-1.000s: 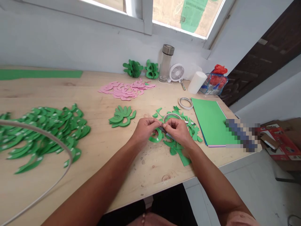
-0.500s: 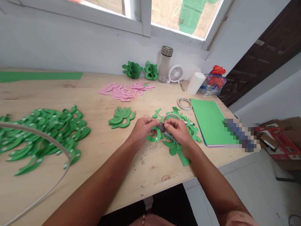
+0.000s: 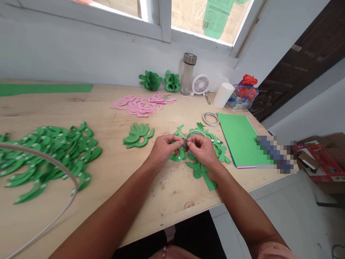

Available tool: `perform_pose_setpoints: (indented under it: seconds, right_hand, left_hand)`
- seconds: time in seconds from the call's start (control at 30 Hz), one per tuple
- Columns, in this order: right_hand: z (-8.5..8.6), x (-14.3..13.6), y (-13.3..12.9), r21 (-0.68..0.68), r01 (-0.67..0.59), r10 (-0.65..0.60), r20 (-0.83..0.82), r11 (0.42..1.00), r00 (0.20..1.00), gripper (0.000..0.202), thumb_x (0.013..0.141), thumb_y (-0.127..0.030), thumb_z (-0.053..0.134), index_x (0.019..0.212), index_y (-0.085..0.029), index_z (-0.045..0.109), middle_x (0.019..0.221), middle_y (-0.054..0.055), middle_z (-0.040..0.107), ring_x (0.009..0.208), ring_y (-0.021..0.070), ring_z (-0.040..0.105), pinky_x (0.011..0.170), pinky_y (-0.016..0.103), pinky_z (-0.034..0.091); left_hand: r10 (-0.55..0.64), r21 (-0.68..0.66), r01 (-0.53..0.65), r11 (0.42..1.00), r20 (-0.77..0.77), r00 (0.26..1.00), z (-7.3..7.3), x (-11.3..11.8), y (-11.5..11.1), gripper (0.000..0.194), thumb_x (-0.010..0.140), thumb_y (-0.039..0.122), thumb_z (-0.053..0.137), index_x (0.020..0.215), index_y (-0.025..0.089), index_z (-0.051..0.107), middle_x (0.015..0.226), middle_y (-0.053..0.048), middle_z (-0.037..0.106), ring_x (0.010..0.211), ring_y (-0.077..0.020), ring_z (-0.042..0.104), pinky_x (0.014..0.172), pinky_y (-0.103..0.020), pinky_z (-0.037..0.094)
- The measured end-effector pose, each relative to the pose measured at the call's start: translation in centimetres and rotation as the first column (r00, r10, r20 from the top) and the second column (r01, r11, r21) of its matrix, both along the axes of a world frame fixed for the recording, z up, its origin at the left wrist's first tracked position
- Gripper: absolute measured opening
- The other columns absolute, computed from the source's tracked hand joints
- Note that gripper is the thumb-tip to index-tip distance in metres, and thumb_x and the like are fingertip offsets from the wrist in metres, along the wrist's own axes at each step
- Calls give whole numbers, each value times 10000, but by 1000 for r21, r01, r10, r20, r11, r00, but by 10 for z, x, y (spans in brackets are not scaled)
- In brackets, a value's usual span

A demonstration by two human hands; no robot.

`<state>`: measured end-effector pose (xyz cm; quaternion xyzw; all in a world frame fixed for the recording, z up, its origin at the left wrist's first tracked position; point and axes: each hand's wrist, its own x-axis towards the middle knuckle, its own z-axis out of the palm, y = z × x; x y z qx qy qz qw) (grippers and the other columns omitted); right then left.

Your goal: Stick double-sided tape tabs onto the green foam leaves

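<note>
My left hand and my right hand meet over the green scraps, both closed in a pinch. Between their fingertips is a thin, dark grey-purple thing, mostly hidden; I cannot tell its kind. Just below the fingers lies a curved green paper piece with a small white patch. A roll of tape rests behind my right hand. Green paper offcuts spread under and around that hand. To the left of my left hand lies a small stack of green petal-shaped cutouts.
A big heap of green cutouts with white patches covers the left, behind a pale curved wire. Further back are pink cutouts, a glass bottle and a small fan. On the right are another tape roll and green sheets.
The long part of the grey-purple thing that showed below my right hand is now mostly out of sight. Both hands stay together in nearly the same place. The view has shifted slightly.
</note>
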<state>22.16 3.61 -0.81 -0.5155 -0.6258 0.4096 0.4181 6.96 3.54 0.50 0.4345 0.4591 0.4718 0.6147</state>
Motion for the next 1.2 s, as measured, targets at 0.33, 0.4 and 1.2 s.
perform_pose_setpoints:
  seconds: [0.33,0.4,1.2]
  right_hand:
    - [-1,0,0,5,8,-8,22,1000,1000,95,735,-238,560,655,-189,545,550,-33,509,492,97,428,470,223,331]
    - [-1,0,0,7,5,-5,30,1000,1000,95,738,-238,560,658,-189,546,551,-33,509,495,97,430,472,223,332]
    - [-1,0,-1,3,33,-33,50,999,998,95,726,-240,583,654,-182,563,553,-24,540,491,99,451,464,224,337]
  left_hand:
    - [8,43,-6,999,-54,999,-4,-1,2,166,568,304,741,607,150,692,634,-23,653,496,-98,540,492,-214,442]
    - [13,50,-10,999,-70,997,-4,-1,2,156,574,297,734,597,151,687,630,-19,647,498,-95,535,487,-207,438]
    - [65,25,-64,998,-52,997,-4,3,0,105,551,242,696,548,159,633,574,4,613,461,-87,513,465,-208,396]
